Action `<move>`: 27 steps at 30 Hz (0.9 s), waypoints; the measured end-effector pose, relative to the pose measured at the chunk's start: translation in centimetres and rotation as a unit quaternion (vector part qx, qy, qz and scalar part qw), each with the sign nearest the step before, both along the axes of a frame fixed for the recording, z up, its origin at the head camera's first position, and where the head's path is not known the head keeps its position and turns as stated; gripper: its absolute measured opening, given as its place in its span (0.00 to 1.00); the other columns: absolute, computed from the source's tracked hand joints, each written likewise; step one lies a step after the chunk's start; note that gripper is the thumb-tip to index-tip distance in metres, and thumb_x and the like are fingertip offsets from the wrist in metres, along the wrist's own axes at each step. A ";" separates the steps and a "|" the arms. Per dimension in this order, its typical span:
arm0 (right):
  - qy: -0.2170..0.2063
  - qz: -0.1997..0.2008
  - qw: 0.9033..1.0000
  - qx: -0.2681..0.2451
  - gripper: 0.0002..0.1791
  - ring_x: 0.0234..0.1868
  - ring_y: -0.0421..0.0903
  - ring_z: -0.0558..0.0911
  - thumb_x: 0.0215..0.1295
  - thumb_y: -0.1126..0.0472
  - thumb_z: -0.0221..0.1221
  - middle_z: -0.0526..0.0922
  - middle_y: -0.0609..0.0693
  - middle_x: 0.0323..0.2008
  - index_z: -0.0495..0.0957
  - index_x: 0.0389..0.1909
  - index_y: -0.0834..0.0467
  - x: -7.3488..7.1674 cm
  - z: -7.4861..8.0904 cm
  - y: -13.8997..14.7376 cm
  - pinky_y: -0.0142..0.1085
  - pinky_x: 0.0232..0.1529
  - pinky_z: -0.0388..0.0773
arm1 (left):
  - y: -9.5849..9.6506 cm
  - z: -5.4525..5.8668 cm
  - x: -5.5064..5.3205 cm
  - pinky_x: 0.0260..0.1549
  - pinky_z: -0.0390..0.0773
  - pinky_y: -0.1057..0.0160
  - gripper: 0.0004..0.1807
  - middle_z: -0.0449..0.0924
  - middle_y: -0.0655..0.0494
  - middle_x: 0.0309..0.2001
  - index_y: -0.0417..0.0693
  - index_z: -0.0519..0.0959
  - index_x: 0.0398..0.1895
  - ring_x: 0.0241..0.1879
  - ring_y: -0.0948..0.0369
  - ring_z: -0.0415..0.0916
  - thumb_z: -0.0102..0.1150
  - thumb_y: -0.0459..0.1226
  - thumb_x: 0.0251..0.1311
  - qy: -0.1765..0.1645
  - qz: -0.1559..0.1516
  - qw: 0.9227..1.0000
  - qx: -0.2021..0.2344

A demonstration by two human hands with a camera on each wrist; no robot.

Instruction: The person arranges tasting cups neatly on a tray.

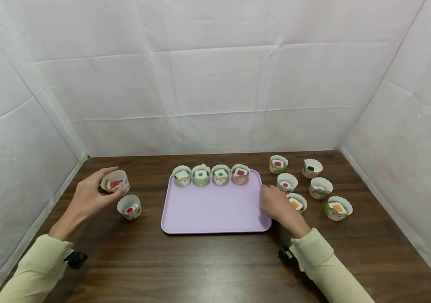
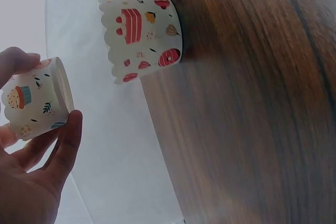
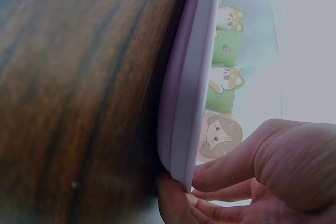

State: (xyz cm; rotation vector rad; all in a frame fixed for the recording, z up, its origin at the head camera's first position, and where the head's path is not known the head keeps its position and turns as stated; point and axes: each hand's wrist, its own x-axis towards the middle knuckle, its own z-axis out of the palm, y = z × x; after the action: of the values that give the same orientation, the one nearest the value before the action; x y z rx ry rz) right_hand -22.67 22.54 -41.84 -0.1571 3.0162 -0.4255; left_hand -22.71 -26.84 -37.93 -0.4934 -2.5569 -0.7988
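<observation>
My left hand point(image 1: 91, 194) holds a white paper baking cup point(image 2: 44, 100) with a cupcake print between thumb and fingers, raised off the table. Red and green pieces show inside it in the head view. Just beside it on the table stands another paper cup point(image 1: 129, 207), printed with cakes and holding a white and red piece. With thumb and fingers my right hand point(image 1: 277, 206) pinches the right rim of a lilac tray point(image 1: 215, 210). Along the tray's far edge stand several cups in a row, among them a green cup point(image 1: 201, 175) and a pink cup point(image 1: 240, 174).
To the right of the tray, several more paper cups stand on the brown table point(image 1: 215, 269), including one with an orange-topped piece point(image 1: 338, 208) and one with a black-marked piece point(image 1: 311, 168). White sheeting point(image 1: 215, 84) walls the table at the back and sides.
</observation>
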 end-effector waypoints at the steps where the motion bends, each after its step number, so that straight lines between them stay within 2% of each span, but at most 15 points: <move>1: 0.000 0.000 1.000 0.000 0.22 0.43 0.60 0.79 0.57 0.71 0.57 0.81 0.69 0.45 0.76 0.53 0.74 0.0 0.1 0.0 0.55 0.43 0.82 | 0.1 0.0 0.0 0.51 0.76 0.36 0.34 0.79 0.34 0.62 0.41 0.76 0.66 0.59 0.37 0.77 0.73 0.42 0.57 -0.002 -0.001 1.000 0.001; 9: 0.001 0.001 1.000 -0.002 0.23 0.44 0.61 0.80 0.56 0.71 0.57 0.81 0.69 0.45 0.76 0.54 0.75 0.0 0.1 -0.1 0.56 0.44 0.81 | 1.3 -0.1 -0.3 0.45 0.78 0.42 0.33 0.80 0.35 0.62 0.41 0.75 0.67 0.50 0.43 0.80 0.72 0.43 0.59 -0.010 -0.007 1.000 -0.001; 15: -0.005 -0.001 1.000 -0.003 0.24 0.45 0.61 0.80 0.57 0.71 0.58 0.81 0.69 0.46 0.76 0.56 0.75 0.0 -0.1 -0.1 0.57 0.46 0.81 | 2.3 -0.3 -0.8 0.47 0.78 0.43 0.33 0.81 0.37 0.61 0.42 0.76 0.67 0.52 0.43 0.81 0.72 0.43 0.58 -0.008 -0.010 1.000 0.008; 18: -0.004 0.001 1.000 -0.004 0.24 0.45 0.61 0.80 0.57 0.71 0.58 0.81 0.70 0.46 0.75 0.56 0.75 -0.1 -0.1 -0.1 0.57 0.46 0.81 | 2.7 -0.4 -1.0 0.45 0.78 0.45 0.33 0.82 0.38 0.60 0.42 0.76 0.67 0.50 0.45 0.81 0.73 0.42 0.58 -0.004 -0.012 1.000 0.010; 24: -0.001 0.000 1.000 -0.004 0.24 0.46 0.61 0.80 0.58 0.71 0.57 0.81 0.70 0.47 0.75 0.57 0.75 0.0 -0.1 -0.1 0.57 0.47 0.82 | 3.9 -0.2 -1.3 0.45 0.79 0.46 0.34 0.81 0.38 0.61 0.41 0.76 0.67 0.52 0.45 0.81 0.73 0.42 0.58 0.002 -0.027 1.000 0.008; 27: -0.001 -0.001 1.000 -0.005 0.24 0.45 0.61 0.80 0.58 0.71 0.57 0.81 0.70 0.47 0.75 0.57 0.76 0.0 0.0 0.0 0.57 0.46 0.81 | 4.5 -0.1 -1.7 0.41 0.80 0.49 0.34 0.82 0.39 0.60 0.42 0.75 0.67 0.49 0.48 0.82 0.73 0.42 0.58 0.002 -0.036 0.999 0.004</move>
State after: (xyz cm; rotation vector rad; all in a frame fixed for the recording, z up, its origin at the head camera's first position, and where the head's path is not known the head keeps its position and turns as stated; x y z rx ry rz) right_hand -22.70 22.53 -41.88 -0.1542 3.0121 -0.4408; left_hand -24.41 -22.34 -38.03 -0.5878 -2.5438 -0.8310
